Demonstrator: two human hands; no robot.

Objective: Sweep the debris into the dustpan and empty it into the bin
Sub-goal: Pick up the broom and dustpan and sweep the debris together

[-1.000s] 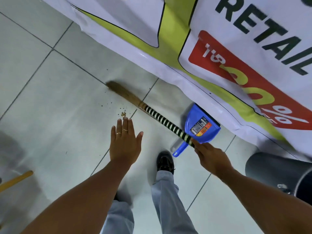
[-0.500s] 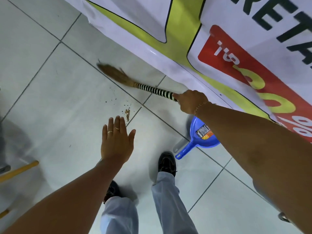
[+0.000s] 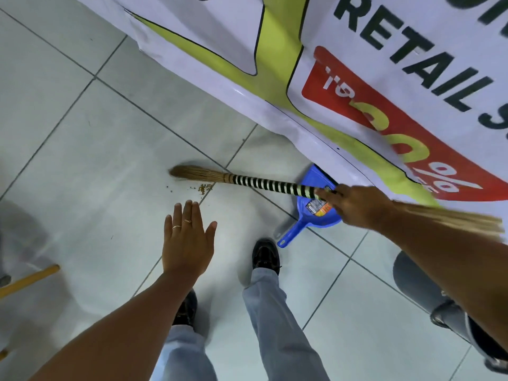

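Note:
My right hand [image 3: 354, 206] grips a straw broom [image 3: 264, 183] by its black-and-white striped handle. The bristle tip [image 3: 192, 173] rests on the floor just beyond a small pile of brown debris [image 3: 202, 187]. More straw sticks out behind my right forearm. A blue dustpan [image 3: 316, 215] lies on the tiles partly under my right hand, its handle pointing toward my right shoe. My left hand [image 3: 187, 240] hovers flat, fingers apart, holding nothing, just short of the debris. A dark grey bin [image 3: 417, 281] shows at the right, mostly hidden by my right arm.
A large printed banner [image 3: 357, 78] hangs along the far side, its lower edge reaching the floor beside the dustpan. A yellow stick [image 3: 27, 280] lies at the left edge. My two black shoes [image 3: 265, 255] stand on the grey floor tiles [image 3: 82, 160].
The broom has swept back toward me and to the right, its tip now right beside the debris pile. My right hand has come down over the dustpan. My left hand stays in place.

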